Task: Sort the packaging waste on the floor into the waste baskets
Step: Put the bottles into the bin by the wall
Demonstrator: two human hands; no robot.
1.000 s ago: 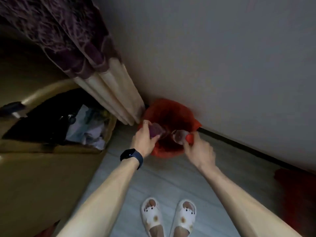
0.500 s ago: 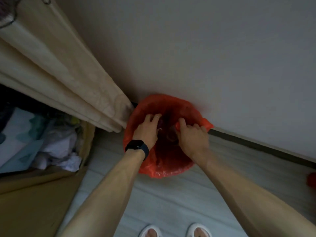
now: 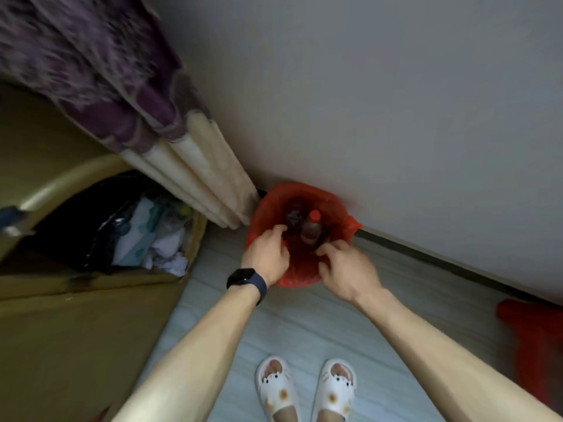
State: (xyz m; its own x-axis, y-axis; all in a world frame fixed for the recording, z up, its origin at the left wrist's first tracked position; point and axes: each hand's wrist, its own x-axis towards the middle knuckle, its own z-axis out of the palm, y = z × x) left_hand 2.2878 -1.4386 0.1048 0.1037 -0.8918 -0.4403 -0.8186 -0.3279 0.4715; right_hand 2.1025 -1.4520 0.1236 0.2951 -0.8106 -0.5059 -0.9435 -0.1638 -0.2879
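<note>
1. Left hand (image 3: 266, 257) hangs over the near-left rim of the red-lined basket (image 3: 300, 277) with its fingers loosely curled and nothing in them. The forefinger points in toward the bottles; whether it touches one I cannot tell.
2. The right hand (image 3: 344, 269) is at the near-right rim, fingers likewise slack and bent, gripping nothing.
3. Both bottles now lie inside the basket, touching or nearly so: a red-capped bottle (image 3: 312, 229) to the right and a darker bottle (image 3: 292, 219) just left of it, toward the far wall.
4. What has just changed is the release. A second ago each hand held one bottle above the basket mouth. Half a second ago both hands were plunged down inside it. Now they have come up to the rim, empty.
5. For the task, I judge this pair of items sorted, with both hands free for the next piece of waste.
6. The view has also pulled back since half a second ago: the white slippers (image 3: 304, 391) show fully again at the near edge, and the cardboard box (image 3: 91, 315) of paper waste on the left shows more of itself.
7. A second red basket (image 3: 530, 330) sits blurred at the right edge, well apart from the first. No further waste shows on the floor (image 3: 304, 324).
</note>
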